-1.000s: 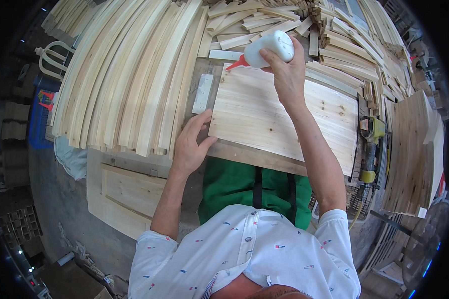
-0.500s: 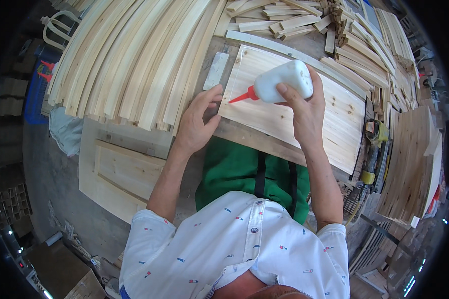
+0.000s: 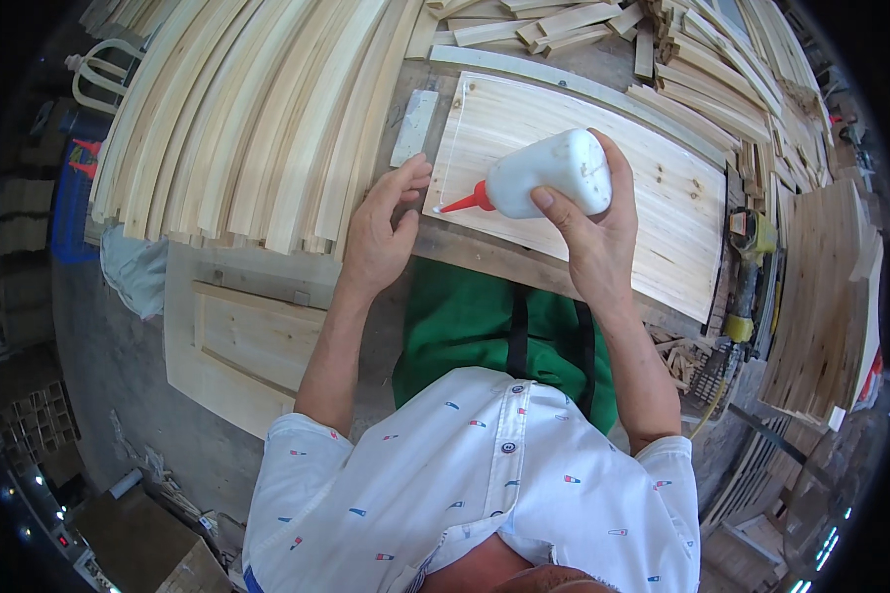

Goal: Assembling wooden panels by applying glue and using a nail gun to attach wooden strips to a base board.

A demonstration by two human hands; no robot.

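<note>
While one right hand (image 3: 603, 242) is wrapping its fingers and thumb around one white squeeze bottle (image 3: 544, 178), the bottle is tilting over one pale wooden panel (image 3: 663, 217), its single red nozzle (image 3: 468, 202) pointing down at the panel's near left corner; whether the tip is touching the wood, one cannot tell. One thin white line (image 3: 447, 138) is running along the panel's left edge. One left hand (image 3: 379, 237) is hovering just beside that corner, holding nothing, its fingers loosely together and its thumb spreading apart; contact with the panel cannot be told. Bottle and right hand are hiding part of the panel's middle. Surroundings: one whitish rectangular block (image 3: 414, 128), lying left of the panel; one long strip (image 3: 583, 96), lying along its far side; one yellow-green tool (image 3: 752, 234), resting beyond its right end. One stack of long strips (image 3: 247, 119), overlapping too much for a count, is crowding the left side, close by the left hand. One heap of short wooden pieces (image 3: 544, 25), likewise uncounted, is filling the far side. One stack of boards (image 3: 821, 306) is standing at the right. Further left: one blue crate (image 3: 73, 198), one pale cloth bundle (image 3: 132, 272), and one framed wooden panel (image 3: 257, 336), lying lower down. One green garment (image 3: 455, 306) with two black straps (image 3: 518, 331) is covering the person's lap.
</note>
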